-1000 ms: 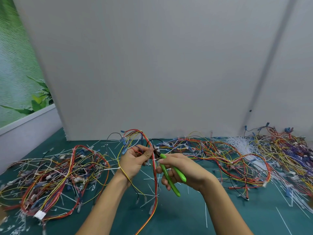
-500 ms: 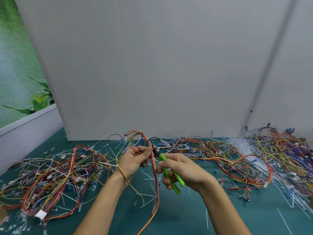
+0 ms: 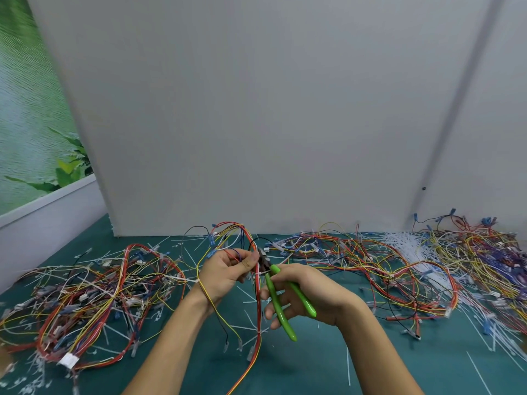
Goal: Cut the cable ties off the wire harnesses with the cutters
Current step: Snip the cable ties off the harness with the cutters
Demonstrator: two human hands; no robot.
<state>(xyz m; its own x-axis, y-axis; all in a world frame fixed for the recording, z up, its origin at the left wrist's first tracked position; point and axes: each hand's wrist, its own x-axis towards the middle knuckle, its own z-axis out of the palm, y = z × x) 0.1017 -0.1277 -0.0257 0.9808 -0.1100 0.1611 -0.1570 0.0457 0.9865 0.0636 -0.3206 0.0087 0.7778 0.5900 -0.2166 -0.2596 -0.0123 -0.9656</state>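
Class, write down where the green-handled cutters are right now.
In the head view, near centre, the cutters are gripped by the right hand, their tip at the wire harness pinched by the left hand.

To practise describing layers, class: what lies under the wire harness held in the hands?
Under the harness: the green mat, strewn with white cut ties. The left hand, right hand and cutters hide the mat beneath them.

My L hand (image 3: 225, 272): thumb + fingers pinch harness (image 3: 259, 312); R hand (image 3: 310, 295) just beside, fingers curled round cutters (image 3: 278, 306).
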